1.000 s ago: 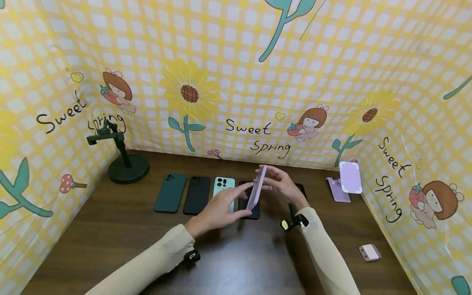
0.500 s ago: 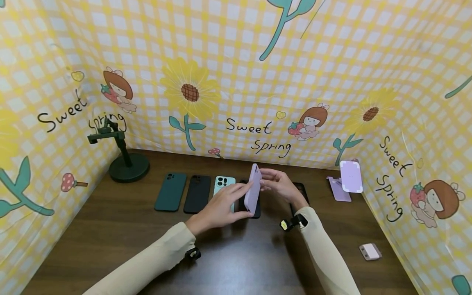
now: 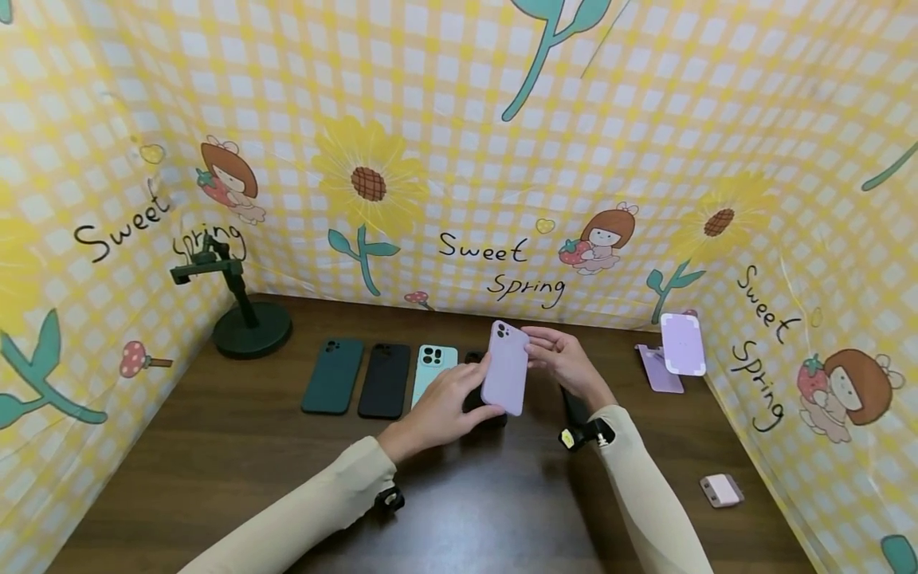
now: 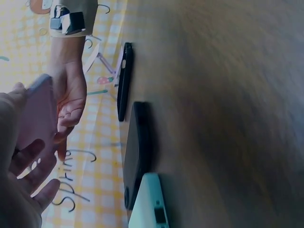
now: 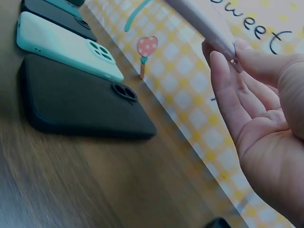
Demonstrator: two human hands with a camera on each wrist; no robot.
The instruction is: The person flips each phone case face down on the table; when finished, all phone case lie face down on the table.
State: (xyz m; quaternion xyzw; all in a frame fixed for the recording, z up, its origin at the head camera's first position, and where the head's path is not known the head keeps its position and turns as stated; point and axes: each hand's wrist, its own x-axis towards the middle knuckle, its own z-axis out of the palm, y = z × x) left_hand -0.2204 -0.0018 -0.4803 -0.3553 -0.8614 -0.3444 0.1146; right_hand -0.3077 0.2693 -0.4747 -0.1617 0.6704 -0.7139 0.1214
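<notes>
A lilac phone case (image 3: 508,371) is held up above the table, tilted, its back and camera cutouts facing the head camera. My left hand (image 3: 441,405) grips it along the left side and lower edge, thumb at the bottom. With thumb and fingertips my right hand (image 3: 566,368) pinches its right edge near the upper corner, as the right wrist view shows. Beneath it lies a black phone case (image 5: 85,102), partly hidden in the head view. Beside that is a mint phone case (image 5: 61,45), and further left are a black one (image 3: 383,381) and a dark teal one (image 3: 332,376).
Another dark phone-shaped item (image 4: 125,80) lies under my right forearm. A dark green stand (image 3: 251,328) stands back left, a lilac folding stand (image 3: 681,344) back right. A small white charger-like block (image 3: 721,490) lies at right. Patterned cloth (image 3: 488,199) walls the table.
The lilac phone case has turned from nearly edge-on to showing its back, and has shifted slightly right. Both hands have moved a little right with it.
</notes>
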